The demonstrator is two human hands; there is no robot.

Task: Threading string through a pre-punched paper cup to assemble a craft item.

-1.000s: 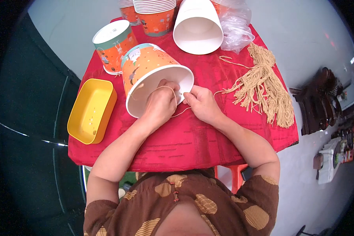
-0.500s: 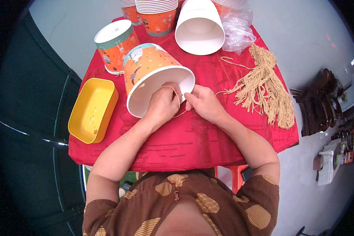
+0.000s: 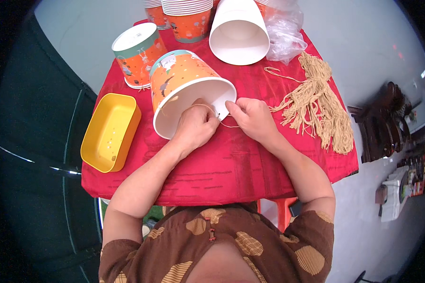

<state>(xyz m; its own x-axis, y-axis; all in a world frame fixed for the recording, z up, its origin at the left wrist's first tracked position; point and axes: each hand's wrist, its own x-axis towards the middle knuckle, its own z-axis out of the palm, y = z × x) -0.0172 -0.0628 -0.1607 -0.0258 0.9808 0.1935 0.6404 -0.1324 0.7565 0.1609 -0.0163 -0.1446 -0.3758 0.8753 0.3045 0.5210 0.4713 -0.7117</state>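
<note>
String [image 3: 227, 125] pinched in our right hand [image 3: 250, 115] could slip back through the bucket [image 3: 186, 89] rim our left hand [image 3: 196, 127] grips, we reckon.

We record bright, even, diffuse light from above. Shadows are soft and short under the paper bucket [image 3: 192, 92] and along the yellow tray [image 3: 109, 132]. Slight sheen shows on the red tablecloth [image 3: 231, 165]. The centre is sharp; fisheye bending and dark vignetting grow toward the rim.
</note>
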